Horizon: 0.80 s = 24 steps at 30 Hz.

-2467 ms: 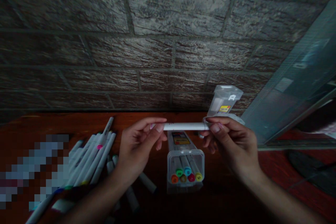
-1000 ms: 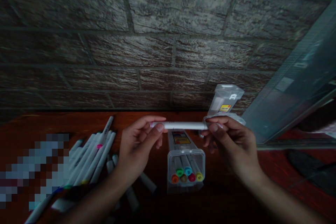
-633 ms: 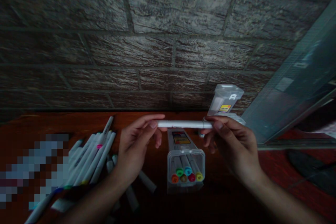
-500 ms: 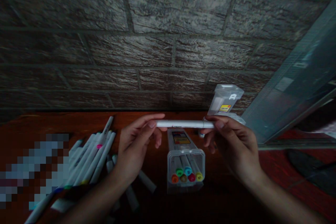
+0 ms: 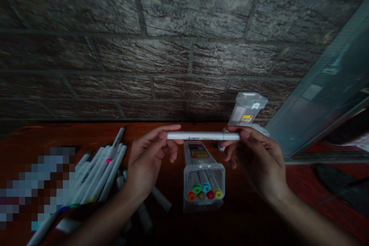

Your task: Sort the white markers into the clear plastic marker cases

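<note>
A white marker (image 5: 201,136) is held level above the dark red table (image 5: 52,138), one end in each hand. My left hand (image 5: 150,161) pinches its left end between thumb and fingers. My right hand (image 5: 253,157) pinches the right end the same way. Right beneath the marker lies a clear plastic marker case (image 5: 204,173) on its side, with several markers in it showing orange, green, blue, red and yellow caps. A heap of loose white markers (image 5: 100,173) lies to the left of my left hand.
A second clear case (image 5: 247,110) stands upright behind my right hand, by the brick wall (image 5: 173,46). A tilted glass pane (image 5: 323,103) leans at the right. A dark flat object (image 5: 343,188) lies at the far right. A blurred patch covers the near left.
My thumbs have shifted along the marker and it has turned a little between my fingers. Both hands stay in nearly the same place above the case.
</note>
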Motion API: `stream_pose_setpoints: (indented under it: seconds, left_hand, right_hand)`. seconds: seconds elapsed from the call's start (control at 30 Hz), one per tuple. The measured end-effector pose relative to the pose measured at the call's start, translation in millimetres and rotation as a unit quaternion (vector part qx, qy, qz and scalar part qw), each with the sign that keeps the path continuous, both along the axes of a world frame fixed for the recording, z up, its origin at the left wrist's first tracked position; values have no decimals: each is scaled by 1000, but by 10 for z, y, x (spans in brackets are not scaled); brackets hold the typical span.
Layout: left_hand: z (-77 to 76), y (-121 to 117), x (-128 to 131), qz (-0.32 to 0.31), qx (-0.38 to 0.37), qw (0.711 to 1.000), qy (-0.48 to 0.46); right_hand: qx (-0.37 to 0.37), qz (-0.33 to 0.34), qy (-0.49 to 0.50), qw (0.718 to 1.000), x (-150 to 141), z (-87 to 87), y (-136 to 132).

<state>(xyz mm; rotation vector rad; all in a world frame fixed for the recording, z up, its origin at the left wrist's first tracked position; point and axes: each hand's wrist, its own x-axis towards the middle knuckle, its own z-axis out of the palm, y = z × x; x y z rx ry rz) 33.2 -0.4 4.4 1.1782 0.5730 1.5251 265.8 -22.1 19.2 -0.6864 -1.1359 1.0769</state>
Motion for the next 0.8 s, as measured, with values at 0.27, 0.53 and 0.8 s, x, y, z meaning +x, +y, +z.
stream_pose_setpoints:
  seconds: [0.27,0.53,0.8]
  left_hand:
    - [15,10,-4,-8,1,1000,-10]
    - [39,-3,13,-1,-13,1000,-17]
    - [49,-8,23,-1,-17,1000,-23]
  right_hand:
    - [-2,-2,0,1000,-13,9,1]
    - [-10,-15,-15,1000,-4,0,5]
    - [-15,-25,-15,999,-18,14,5]
